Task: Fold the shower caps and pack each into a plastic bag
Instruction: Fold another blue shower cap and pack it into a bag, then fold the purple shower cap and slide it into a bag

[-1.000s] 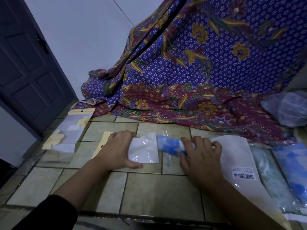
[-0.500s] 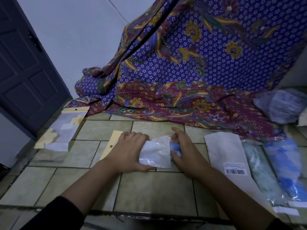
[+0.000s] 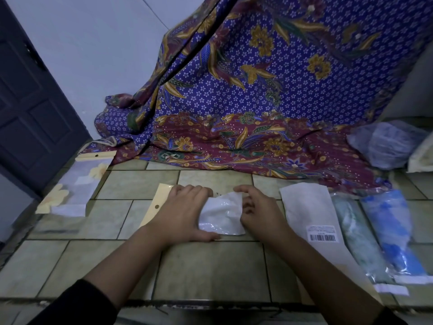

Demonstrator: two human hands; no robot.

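A clear plastic bag [image 3: 222, 214] with a cream header strip [image 3: 154, 205] lies on the tiled floor in front of me. My left hand [image 3: 182, 212] presses down on the bag's middle, thumb along its near edge. My right hand [image 3: 257, 212] sits at the bag's open right end, fingers curled against the mouth. The blue shower cap is no longer visible; it is hidden inside the bag or under my hands.
An empty bag with a barcode label [image 3: 311, 214] lies to the right, then two packed caps, a pale green one [image 3: 356, 235] and a blue one [image 3: 393, 231]. A flower-print bag [image 3: 75, 186] lies at left. Patterned cloth [image 3: 257, 102] drapes behind; a crumpled plastic bag [image 3: 386, 146] sits far right.
The rolled blue cap that stuck out of the bag's right end has gone inside as my right hand pushed leftward to the bag's mouth. My left hand kept pressing the bag.
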